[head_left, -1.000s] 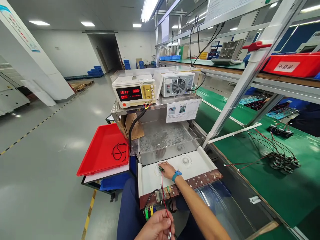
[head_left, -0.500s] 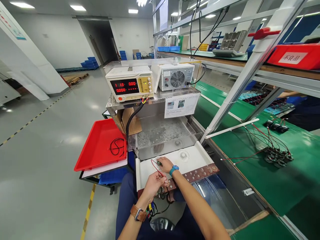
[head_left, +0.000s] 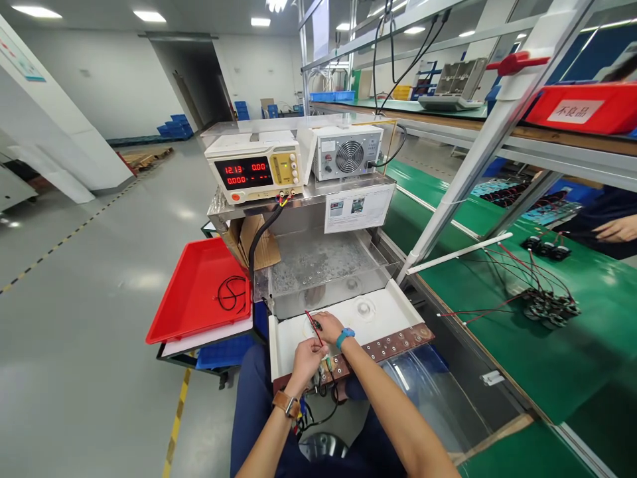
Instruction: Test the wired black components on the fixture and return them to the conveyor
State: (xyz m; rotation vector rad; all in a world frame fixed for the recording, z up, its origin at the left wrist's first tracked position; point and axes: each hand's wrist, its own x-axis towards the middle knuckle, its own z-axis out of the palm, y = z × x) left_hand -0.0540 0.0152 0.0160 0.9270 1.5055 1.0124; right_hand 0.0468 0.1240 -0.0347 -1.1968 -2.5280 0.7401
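Note:
On the white fixture tray [head_left: 393, 312], my right hand [head_left: 327, 326] with a blue wristband presses a small round green circuit board [head_left: 317, 325] with closed fingers. A thin red and black wire [head_left: 312, 324] runs from the board down to my left hand [head_left: 307, 358], which wears a brown watch and pinches that wire just above the brown terminal strip [head_left: 393, 346] at the tray's front edge. The two hands are almost touching.
A power supply [head_left: 253, 172] with red digits and a fan unit [head_left: 346, 154] sit on a metal shelf above a clear acrylic box [head_left: 323, 269]. A red tray [head_left: 196, 292] with a black cable lies left. The green conveyor [head_left: 522, 338] at right carries several wired boards; another person's hand [head_left: 617, 229] shows far right.
My left hand rose from my lap to the tray's front edge, bringing the wire up beside my right hand. The right hand stayed on the board.

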